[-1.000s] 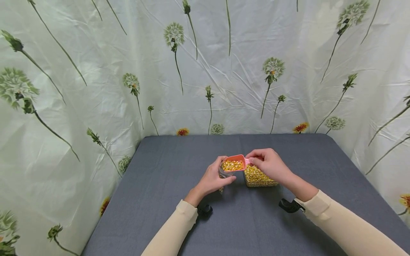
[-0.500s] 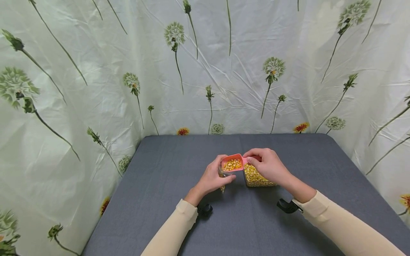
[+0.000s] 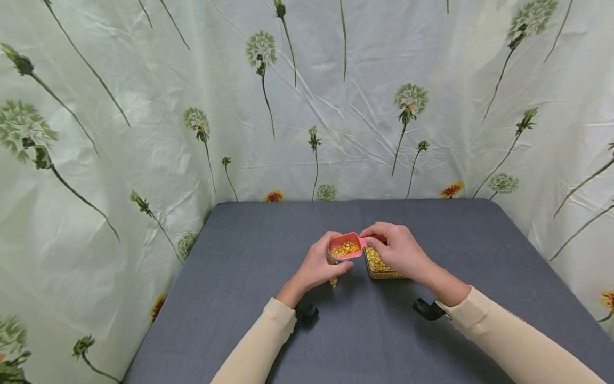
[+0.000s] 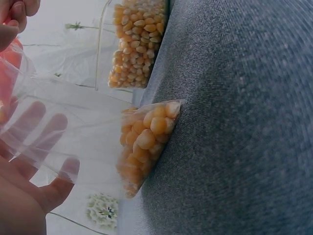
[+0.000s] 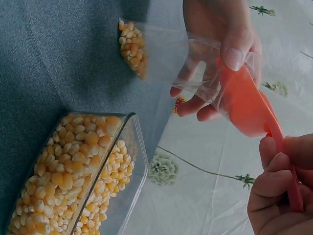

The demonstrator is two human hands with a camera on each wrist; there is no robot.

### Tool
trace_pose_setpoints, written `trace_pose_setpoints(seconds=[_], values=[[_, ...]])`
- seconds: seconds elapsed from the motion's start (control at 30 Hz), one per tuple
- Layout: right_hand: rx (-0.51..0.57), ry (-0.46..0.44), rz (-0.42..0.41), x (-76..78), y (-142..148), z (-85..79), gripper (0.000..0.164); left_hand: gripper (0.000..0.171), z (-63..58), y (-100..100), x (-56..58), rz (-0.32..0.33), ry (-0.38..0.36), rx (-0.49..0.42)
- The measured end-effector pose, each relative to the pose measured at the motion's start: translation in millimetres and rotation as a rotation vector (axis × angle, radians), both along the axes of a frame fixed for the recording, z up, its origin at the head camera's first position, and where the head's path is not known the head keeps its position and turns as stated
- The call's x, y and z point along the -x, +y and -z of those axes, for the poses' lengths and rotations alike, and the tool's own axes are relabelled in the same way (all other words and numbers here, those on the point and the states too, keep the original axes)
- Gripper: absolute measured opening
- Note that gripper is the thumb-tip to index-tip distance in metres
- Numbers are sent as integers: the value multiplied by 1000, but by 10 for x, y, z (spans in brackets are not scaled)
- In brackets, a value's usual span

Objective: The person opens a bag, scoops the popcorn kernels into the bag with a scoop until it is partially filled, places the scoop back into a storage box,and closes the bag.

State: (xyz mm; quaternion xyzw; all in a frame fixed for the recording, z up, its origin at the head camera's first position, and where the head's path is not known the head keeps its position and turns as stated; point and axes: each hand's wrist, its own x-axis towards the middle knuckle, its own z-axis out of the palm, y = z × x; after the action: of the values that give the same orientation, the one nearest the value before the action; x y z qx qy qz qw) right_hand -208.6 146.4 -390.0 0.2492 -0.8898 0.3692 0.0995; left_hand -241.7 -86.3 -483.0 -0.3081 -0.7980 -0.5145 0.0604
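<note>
My left hand (image 3: 316,266) holds a clear plastic bag (image 5: 164,54) by its mouth, fingers around the opening. Corn kernels (image 4: 146,139) fill the bag's bottom corner, low over the table. My right hand (image 3: 402,250) pinches the handle of a pink scoop (image 5: 247,105) between thumb and fingers. The scoop's front end lies inside the bag mouth, tilted toward it, and the head view shows kernels still in the scoop. In the right wrist view, the left thumb presses by the scoop's front edge.
A clear plastic box (image 5: 137,183) full of corn kernels stands on the table below my right hand, partly hidden by it in the head view. Grey cloth (image 3: 268,240) covers the table. A flower-printed curtain (image 3: 307,106) hangs behind and at both sides.
The right hand and scoop have shifted slightly left, deeper into the bag mouth. The scoop holds fewer kernels than a second ago. The left hand has stayed nearly still.
</note>
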Motion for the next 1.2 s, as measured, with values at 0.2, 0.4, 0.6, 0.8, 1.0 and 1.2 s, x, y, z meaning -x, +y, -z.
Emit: trace_pose_setpoints(seconds=[0.2, 0.4, 0.6, 0.8, 1.0, 1.2], values=[[-18, 101, -35, 6, -21, 6, 11, 54, -22, -8, 5, 1, -5, -22], [-25, 176, -52, 16, -42, 28, 12, 54, -39, -14, 13, -10, -10, -46], [-41, 236, -61, 8, -65, 35, 13, 55, -30, -28, 32, -6, -19, -64], [-49, 288, -93, 8, -83, 30, 13, 52, -45, -44, 35, 24, -58, -91], [-58, 310, -103, -5, -113, -2, 13, 49, -75, -47, 24, 14, -82, -91], [-49, 291, -92, -26, -159, -19, 12, 49, -91, -35, 9, 3, -84, -96]])
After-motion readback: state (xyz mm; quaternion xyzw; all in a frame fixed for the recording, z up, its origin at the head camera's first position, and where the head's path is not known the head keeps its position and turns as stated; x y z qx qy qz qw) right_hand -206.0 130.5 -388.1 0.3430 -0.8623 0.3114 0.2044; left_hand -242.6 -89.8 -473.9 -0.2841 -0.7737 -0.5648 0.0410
